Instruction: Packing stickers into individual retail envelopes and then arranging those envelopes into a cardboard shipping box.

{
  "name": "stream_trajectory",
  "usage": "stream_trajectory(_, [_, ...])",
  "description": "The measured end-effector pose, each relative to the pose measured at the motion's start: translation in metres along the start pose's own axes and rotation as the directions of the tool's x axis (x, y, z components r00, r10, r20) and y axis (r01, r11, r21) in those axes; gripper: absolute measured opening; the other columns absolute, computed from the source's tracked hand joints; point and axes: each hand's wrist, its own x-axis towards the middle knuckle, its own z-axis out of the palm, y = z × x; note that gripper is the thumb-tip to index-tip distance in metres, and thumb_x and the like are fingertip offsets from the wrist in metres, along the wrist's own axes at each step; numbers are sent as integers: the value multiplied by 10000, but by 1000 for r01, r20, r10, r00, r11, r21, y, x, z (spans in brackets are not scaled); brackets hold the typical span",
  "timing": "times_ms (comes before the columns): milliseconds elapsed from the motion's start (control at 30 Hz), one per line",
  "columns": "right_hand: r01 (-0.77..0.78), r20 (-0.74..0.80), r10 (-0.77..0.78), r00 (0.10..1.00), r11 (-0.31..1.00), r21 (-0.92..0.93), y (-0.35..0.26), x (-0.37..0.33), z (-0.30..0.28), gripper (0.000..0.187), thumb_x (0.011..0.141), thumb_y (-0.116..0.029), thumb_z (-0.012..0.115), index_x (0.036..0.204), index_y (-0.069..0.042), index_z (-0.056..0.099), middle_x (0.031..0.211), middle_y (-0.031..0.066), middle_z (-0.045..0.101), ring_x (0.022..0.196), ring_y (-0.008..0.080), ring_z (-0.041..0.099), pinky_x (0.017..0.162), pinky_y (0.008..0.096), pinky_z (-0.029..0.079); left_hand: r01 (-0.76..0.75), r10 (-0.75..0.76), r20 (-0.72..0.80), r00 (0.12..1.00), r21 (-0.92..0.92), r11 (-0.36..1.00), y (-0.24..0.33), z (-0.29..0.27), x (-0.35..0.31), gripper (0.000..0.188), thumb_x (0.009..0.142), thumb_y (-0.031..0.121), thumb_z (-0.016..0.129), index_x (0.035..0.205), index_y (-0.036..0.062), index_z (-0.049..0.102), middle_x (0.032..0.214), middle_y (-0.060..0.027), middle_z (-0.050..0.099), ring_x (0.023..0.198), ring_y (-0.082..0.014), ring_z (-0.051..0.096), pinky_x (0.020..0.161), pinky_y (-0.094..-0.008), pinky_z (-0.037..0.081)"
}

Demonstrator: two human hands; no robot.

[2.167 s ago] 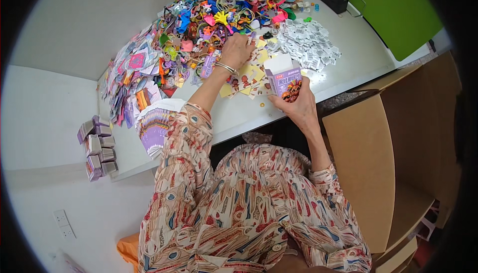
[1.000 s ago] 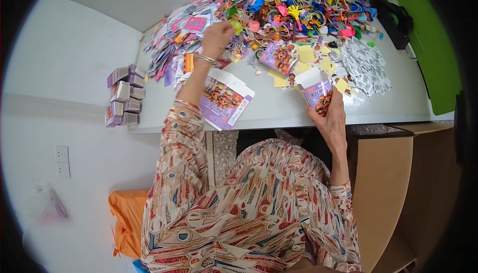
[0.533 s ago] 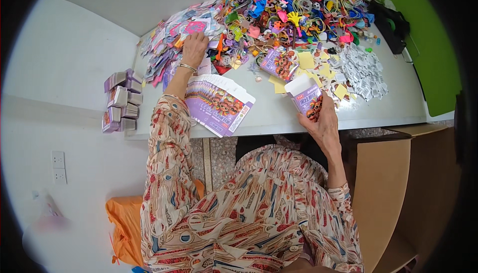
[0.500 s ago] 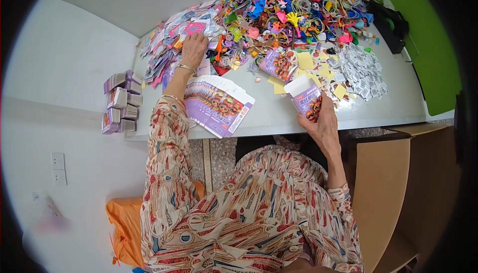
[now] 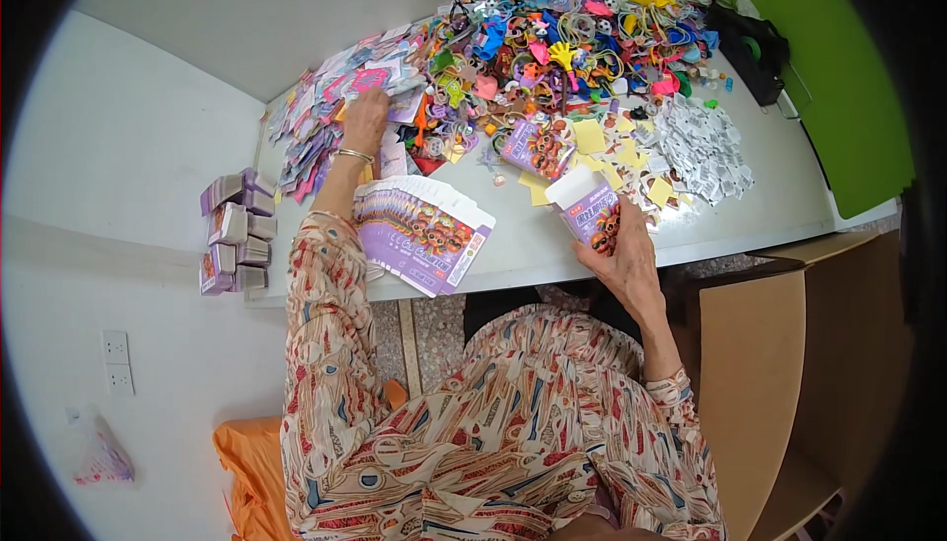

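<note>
The person's right hand [image 5: 629, 257] is holding a small purple box [image 5: 589, 214], fingers and thumb closing around its sides, above the near edge of the surface [image 5: 523, 248] and right of the middle. A white flap is showing at the box's far end, and dark round cartoon faces are showing on its front.

The left hand [image 5: 365, 122], a bracelet [image 5: 354, 154] circling its wrist, is reaching to the far left and touching a heap of flat packets [image 5: 308, 142]. Its fingertips are pointing away from the camera, so one cannot tell whether they are gripping a packet or how widely they are spreading.

Near the left forearm, a fan of flat purple cartons [image 5: 424, 237] is lying at the near edge. A second purple box [image 5: 538, 149] is resting just beyond the held one, beside yellow paper squares [image 5: 589, 137]. To the right of these, small white packets [image 5: 705, 151] are forming a loose pile. Along the far side, a large heap of colourful small toys [image 5: 582, 43] is spreading. Purple boxes [image 5: 237, 235] are standing stacked at the left end, and a cardboard carton [image 5: 752, 368] is gaping at the near right.
</note>
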Motion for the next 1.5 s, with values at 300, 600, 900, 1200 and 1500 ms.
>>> stream_trajectory(300, [18, 71, -17, 997, 1000, -16, -16, 16, 4, 741, 703, -244, 761, 1265, 75, 398, 1075, 245, 524, 1004, 391, 527, 888, 426, 435, 269, -321, 66, 945, -717, 643, 53, -100, 15, 138, 894, 80, 587, 1013, 39, 643, 820, -116, 687, 659, -245, 659, 589, -306, 493])
stream_trajectory(600, [158, 132, -152, 980, 987, -40, -19, 17, 1, 799, 718, -211, 765, 1337, 51, 333, 1060, 209, 503, 1001, 368, 503, 891, 426, 427, -1, 68, 43, 997, -844, 537, 153, -168, 15, 133, 863, 100, 633, 981, 48, 662, 836, -113, 685, 680, -265, 660, 615, -334, 508])
stream_trajectory(900, [300, 96, -295, 950, 953, -33, -21, 7, 11, 826, 697, -175, 770, 1352, 48, 318, 1066, 218, 492, 1019, 377, 491, 904, 429, 422, -80, 273, 71, 959, -859, 505, 203, -152, 11, 178, 896, 142, 624, 1028, 22, 627, 761, -114, 644, 607, -223, 637, 570, -319, 488])
stream_trajectory(1200, [146, 39, -146, 989, 989, -4, -2, 5, 3, 789, 711, -222, 755, 1325, 65, 351, 1085, 218, 503, 1021, 376, 522, 873, 412, 447, 94, -148, -66, 987, -511, 855, 101, -33, 72, 209, 861, 228, 632, 942, 39, 670, 755, -170, 662, 698, -347, 649, 644, -413, 506])
stream_trajectory(1500, [112, 78, -113, 990, 993, 26, -10, 1, 0, 810, 706, -212, 756, 1340, 68, 336, 1080, 228, 503, 1005, 374, 529, 866, 410, 454, 400, -344, 204, 916, -438, 805, 89, 9, 70, 186, 777, 217, 659, 833, 42, 630, 807, -173, 666, 790, -370, 648, 685, -455, 516])
